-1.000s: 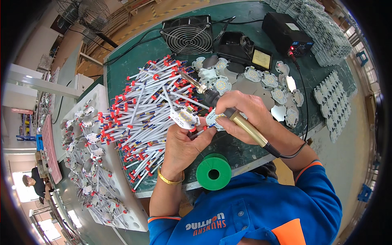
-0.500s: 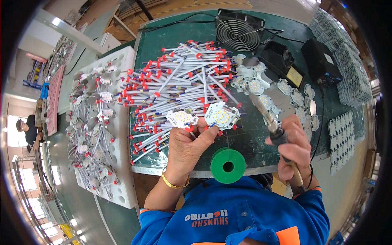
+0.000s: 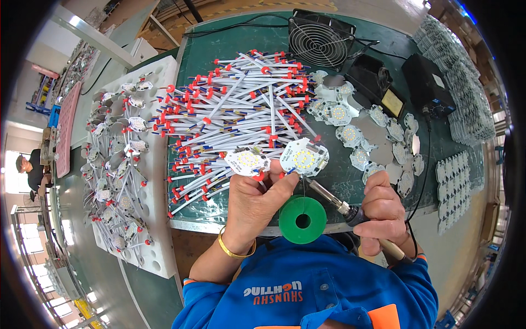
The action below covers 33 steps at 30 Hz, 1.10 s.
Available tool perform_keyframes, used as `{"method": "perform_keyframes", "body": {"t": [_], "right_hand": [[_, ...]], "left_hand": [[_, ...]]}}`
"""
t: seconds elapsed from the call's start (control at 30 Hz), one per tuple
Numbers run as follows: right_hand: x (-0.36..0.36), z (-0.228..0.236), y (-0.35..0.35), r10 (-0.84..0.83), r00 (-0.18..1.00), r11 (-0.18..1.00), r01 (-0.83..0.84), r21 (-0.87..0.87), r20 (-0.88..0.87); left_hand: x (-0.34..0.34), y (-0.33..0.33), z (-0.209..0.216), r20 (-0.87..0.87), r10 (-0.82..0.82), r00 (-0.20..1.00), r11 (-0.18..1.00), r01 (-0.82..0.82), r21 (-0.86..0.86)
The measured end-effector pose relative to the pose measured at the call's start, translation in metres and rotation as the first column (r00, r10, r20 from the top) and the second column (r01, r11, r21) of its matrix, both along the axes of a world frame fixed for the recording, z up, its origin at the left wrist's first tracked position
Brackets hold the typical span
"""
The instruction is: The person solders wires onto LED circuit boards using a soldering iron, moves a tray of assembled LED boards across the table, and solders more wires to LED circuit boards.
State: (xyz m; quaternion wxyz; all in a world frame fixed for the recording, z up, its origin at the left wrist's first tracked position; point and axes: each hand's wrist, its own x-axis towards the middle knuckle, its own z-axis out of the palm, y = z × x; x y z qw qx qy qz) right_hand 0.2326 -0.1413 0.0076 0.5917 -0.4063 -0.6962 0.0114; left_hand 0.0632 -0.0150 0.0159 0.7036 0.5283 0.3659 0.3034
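Note:
My left hand (image 3: 253,200) pinches a white LED circuit board (image 3: 304,157) by its near edge, between thumb and fingers. A second LED board (image 3: 245,161) lies against the fingers just left of it, with a red-capped wire end at its near edge. My right hand (image 3: 383,211) wraps round the handle of a soldering iron (image 3: 330,196). The iron's tip points up and left, close to the near edge of the pinched board; whether it touches cannot be made out. A green solder spool (image 3: 293,233) sits just below, a thin strand rising from it toward the board.
A heap of white cables with red rings (image 3: 230,109) covers the left of the green table. Loose LED boards (image 3: 394,131) lie right, by an iron stand (image 3: 372,77), a black fan (image 3: 320,41) and a black box (image 3: 430,88). A white foam tray (image 3: 164,203) holds wired boards.
My right hand has brought the soldering iron down and to the left, its tip now near the pinched board. My left hand keeps its hold with little movement.

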Motion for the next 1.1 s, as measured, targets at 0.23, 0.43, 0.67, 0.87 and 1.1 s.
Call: {"method": "perform_keyframes", "body": {"t": [0.23, 0.43, 0.67, 0.87, 1.1], "right_hand": [[0.0019, 0.0017, -0.0016, 0.010, 1.000, 1.000, -0.010, -0.028, 0.004], [0.0024, 0.0020, -0.0012, 0.016, 0.999, 0.999, -0.015, -0.028, 0.034], [0.0030, 0.0027, -0.0019, 0.014, 0.996, 0.999, -0.011, -0.038, 0.086], [0.0031, 0.0022, -0.0018, 0.005, 0.993, 0.999, 0.000, -0.037, 0.120], [0.0033, 0.0016, 0.0006, -0.021, 0.984, 1.000, 0.017, 0.020, 0.179]], "left_hand": [[0.0017, -0.0006, 0.0028, 0.013, -0.015, 1.000, 1.000, 0.015, 0.002], [0.0011, -0.0008, 0.0036, 0.027, -0.011, 1.000, 1.000, 0.011, 0.013], [-0.0001, -0.0013, 0.0024, 0.022, -0.007, 1.000, 1.000, 0.007, -0.001], [0.0018, -0.0023, 0.0032, 0.062, 0.004, 0.998, 1.000, -0.003, -0.011], [0.0014, -0.0017, 0.0023, 0.027, 0.003, 1.000, 1.000, -0.003, 0.000]]}}
